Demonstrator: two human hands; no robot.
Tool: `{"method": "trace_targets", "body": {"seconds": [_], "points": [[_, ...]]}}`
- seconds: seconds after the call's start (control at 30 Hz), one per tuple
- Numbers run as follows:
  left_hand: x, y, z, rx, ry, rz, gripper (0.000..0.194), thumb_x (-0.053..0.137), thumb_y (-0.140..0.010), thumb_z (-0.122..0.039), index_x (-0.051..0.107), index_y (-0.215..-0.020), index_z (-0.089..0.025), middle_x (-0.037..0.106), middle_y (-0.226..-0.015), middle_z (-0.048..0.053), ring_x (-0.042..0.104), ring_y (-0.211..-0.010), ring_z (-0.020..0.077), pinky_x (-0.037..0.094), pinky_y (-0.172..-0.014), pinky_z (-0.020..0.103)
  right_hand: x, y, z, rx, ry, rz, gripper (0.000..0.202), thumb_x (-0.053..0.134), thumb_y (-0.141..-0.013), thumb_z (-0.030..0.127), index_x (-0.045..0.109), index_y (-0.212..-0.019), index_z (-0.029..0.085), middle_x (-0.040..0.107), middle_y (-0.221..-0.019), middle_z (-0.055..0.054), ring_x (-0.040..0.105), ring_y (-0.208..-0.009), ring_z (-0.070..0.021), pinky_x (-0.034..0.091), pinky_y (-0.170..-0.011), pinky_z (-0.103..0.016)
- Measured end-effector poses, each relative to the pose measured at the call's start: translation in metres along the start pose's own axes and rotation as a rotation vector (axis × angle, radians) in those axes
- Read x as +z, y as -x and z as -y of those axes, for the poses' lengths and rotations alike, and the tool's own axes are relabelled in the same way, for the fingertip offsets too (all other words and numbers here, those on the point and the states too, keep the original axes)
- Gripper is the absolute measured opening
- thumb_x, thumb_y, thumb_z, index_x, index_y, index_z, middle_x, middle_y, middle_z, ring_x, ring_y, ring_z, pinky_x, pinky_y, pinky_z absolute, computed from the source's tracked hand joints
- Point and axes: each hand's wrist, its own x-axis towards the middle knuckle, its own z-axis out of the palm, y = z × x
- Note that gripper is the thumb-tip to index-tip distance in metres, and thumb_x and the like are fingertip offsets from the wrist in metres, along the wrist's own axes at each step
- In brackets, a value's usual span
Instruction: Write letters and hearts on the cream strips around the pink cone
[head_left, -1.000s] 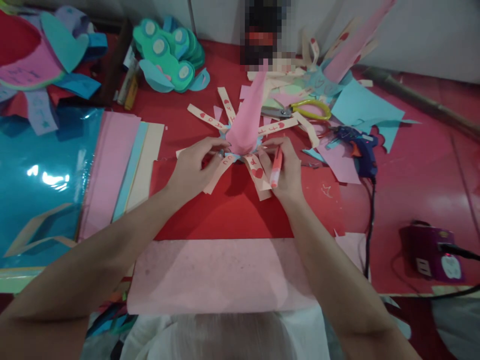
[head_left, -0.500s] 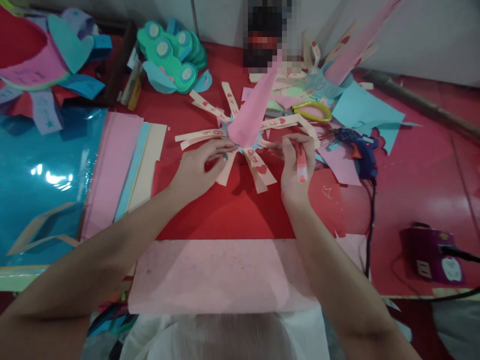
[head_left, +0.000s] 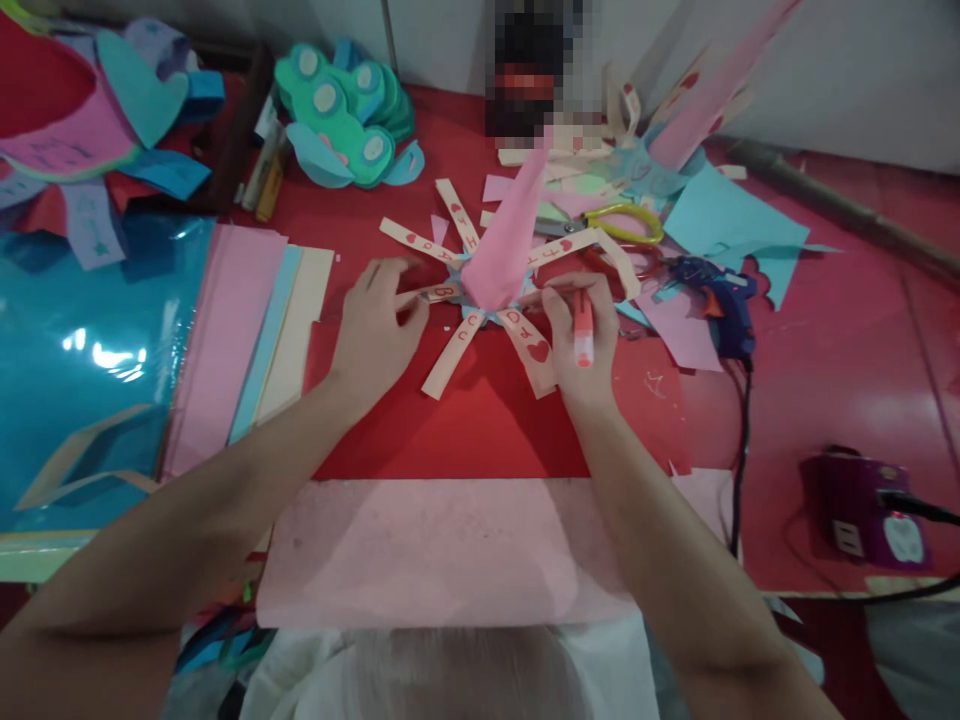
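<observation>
A pink paper cone (head_left: 501, 245) stands on a small blue base, with cream paper strips (head_left: 452, 355) spreading out around it. Red letters and hearts mark the strips. My left hand (head_left: 382, 325) is closed on a strip at the left of the cone, thumb and fingers together. At the cone's right, my right hand (head_left: 587, 335) has its fingers closed around a red marker (head_left: 583, 335) and touches the strips' inner ends. Under both lies a red sheet (head_left: 450, 435).
Pliers with yellow handles (head_left: 626, 222) and a blue glue gun (head_left: 720, 295) lie to the right. A purple power box (head_left: 862, 505) sits far right. Stacked coloured paper (head_left: 225, 340) is at left, green paper shapes (head_left: 345, 115) behind. A second cone (head_left: 694, 110) stands back right.
My left hand has moved left, away from the cone's base, onto a strip. The cone has shifted slightly down and the strips have turned or spread. My right hand moved slightly left with the marker.
</observation>
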Motion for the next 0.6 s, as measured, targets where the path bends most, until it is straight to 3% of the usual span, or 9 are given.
{"method": "trace_targets", "body": {"seconds": [0.1,0.27,0.5,0.6], "points": [[0.0036,-0.0004,0.0014,-0.013,-0.126,0.086,0.03,0.064,-0.077,-0.008,0.061,-0.105,-0.018,0.066,-0.109,0.008,0.062,-0.103,0.0309,0.05,-0.091,0.046,-0.0002,0.0005,0.0012,-0.008,0.024,0.039,0.007,0.056,-0.088,0.029,0.05,-0.09,0.026,0.064,-0.08,0.0,0.068,-0.079,-0.0175,0.056,-0.078,-0.038],[0.0029,-0.0023,0.0036,-0.029,-0.151,0.081,0.031,0.059,-0.076,-0.005,0.062,-0.103,-0.019,0.067,-0.105,0.007,0.063,-0.099,0.0292,0.052,-0.087,0.044,0.0006,0.0004,0.0006,0.005,0.052,0.069,0.007,0.056,-0.086,0.026,0.05,-0.089,0.025,0.063,-0.08,-0.001,0.067,-0.079,-0.017,0.056,-0.078,-0.038],[0.0003,-0.0033,0.0051,-0.01,0.156,0.181,0.039,0.051,-0.083,-0.013,0.061,-0.119,-0.023,0.071,-0.112,0.001,0.068,-0.096,0.0176,0.054,-0.089,0.029,0.0002,0.0018,-0.0002,-0.01,0.091,0.09,0.005,0.054,-0.087,0.026,0.05,-0.09,0.025,0.064,-0.082,0.0,0.067,-0.08,-0.0163,0.055,-0.081,-0.038],[0.0,-0.0019,0.0022,-0.014,0.342,0.264,0.035,0.045,-0.084,-0.014,0.068,-0.11,-0.023,0.073,-0.108,0.0,0.07,-0.093,0.0157,0.054,-0.09,0.028,-0.0001,0.0021,-0.0009,-0.011,0.106,0.092,0.004,0.054,-0.087,0.026,0.051,-0.09,0.025,0.065,-0.081,0.0,0.067,-0.082,-0.0162,0.055,-0.082,-0.037]]}}
